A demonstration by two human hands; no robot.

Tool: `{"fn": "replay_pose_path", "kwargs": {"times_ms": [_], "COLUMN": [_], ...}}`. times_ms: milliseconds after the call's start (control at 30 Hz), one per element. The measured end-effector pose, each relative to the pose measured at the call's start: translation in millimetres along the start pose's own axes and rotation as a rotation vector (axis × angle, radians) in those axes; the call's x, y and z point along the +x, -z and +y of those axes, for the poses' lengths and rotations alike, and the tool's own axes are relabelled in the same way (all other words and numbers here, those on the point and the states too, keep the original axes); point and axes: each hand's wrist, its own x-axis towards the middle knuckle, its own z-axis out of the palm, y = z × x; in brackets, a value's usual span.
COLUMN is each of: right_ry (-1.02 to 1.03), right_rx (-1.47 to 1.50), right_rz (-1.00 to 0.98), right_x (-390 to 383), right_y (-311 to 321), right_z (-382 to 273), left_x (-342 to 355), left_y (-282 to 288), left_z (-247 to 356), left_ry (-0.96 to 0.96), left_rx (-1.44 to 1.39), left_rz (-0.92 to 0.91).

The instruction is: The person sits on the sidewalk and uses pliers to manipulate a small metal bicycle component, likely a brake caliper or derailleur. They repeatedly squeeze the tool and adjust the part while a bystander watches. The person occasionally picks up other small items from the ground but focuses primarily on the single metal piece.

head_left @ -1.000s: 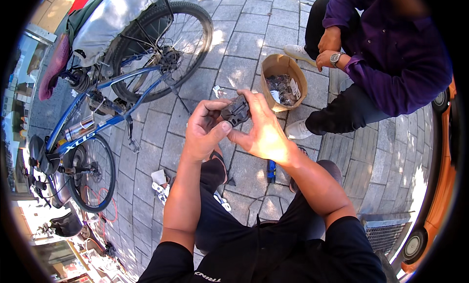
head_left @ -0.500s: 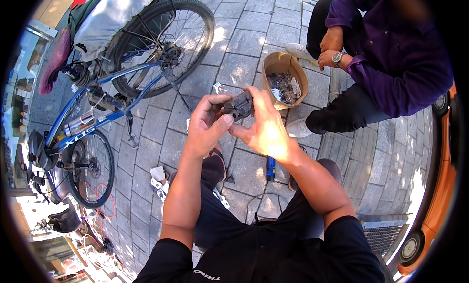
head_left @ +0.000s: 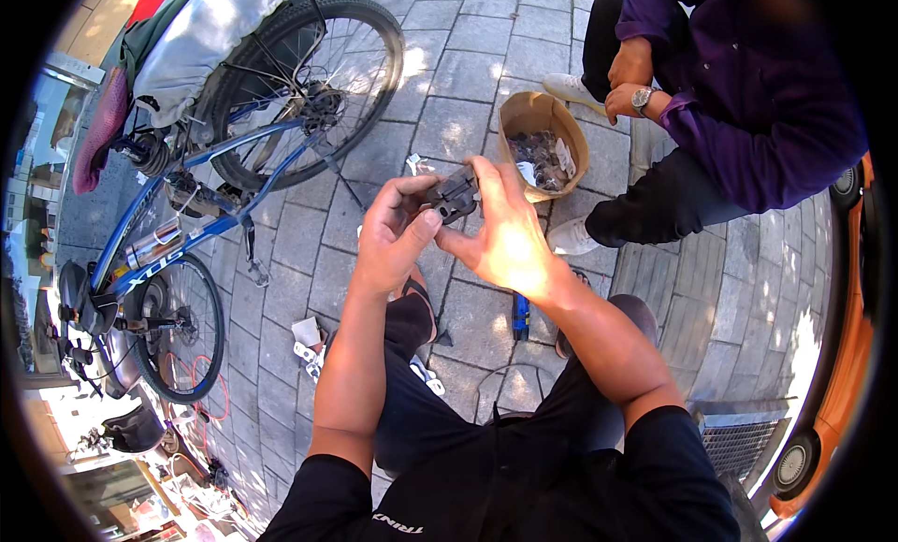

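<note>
Between my two hands, above the paving in front of my knees, is a small dark grey block-shaped part (head_left: 454, 195) with ridges and openings. My left hand (head_left: 398, 229) grips its left side, thumb on the near edge and fingers curled behind. My right hand (head_left: 506, 226) closes on its right side, with the index finger along the top and the thumb below. Fingers cover both ends of the part, so I cannot make out its exact kind.
A brown bin (head_left: 580, 163) with scraps stands ahead right, beside a seated person in a purple jacket (head_left: 748, 102). A blue bicycle (head_left: 220, 224) stands left. A blue tool-like object (head_left: 520, 316) lies between my feet; white pieces (head_left: 307, 341) lie left. An orange car (head_left: 842, 383) is far right.
My hands and the dark part have shifted very slightly left, with the part tilted a little differently. Both hands keep their hold. The whole view has moved slightly.
</note>
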Motion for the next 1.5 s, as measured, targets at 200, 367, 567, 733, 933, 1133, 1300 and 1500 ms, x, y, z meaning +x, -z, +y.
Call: {"fn": "replay_pose_path", "kwargs": {"times_ms": [200,367,567,733,933,1133,1300,1500], "right_ry": [-0.079,-0.033,-0.06,-0.066,-0.388,-0.725,-0.884,-1.035], "right_rx": [0.077,0.065,0.06,0.016,0.201,0.243,0.344,0.362], "right_rz": [-0.067,-0.041,-0.106,-0.136,-0.323,-0.373,-0.333,-0.299], "right_x": [2,5,9,16,11,-32,-86,-147], "right_y": [4,4,4,-4,-24,-35,-32,12], "right_z": [6,13,13,32,97,119,101,84], "left_x": [2,8,5,8,-47,-282,-450,-499], "left_y": [-1,-4,-8,-2,109,171,100,18], "left_z": [0,-2,-2,-11,27,-46,-178,-283], "left_ry": [-0.006,0.001,0.029,0.002,-0.268,0.158,0.913,1.091], "left_rx": [-0.029,-0.027,-0.019,-0.045,-0.104,-0.169,-0.157,0.519], "left_rz": [-0.011,-0.01,0.002,0.133,0.856,1.241,1.159,0.431]}}
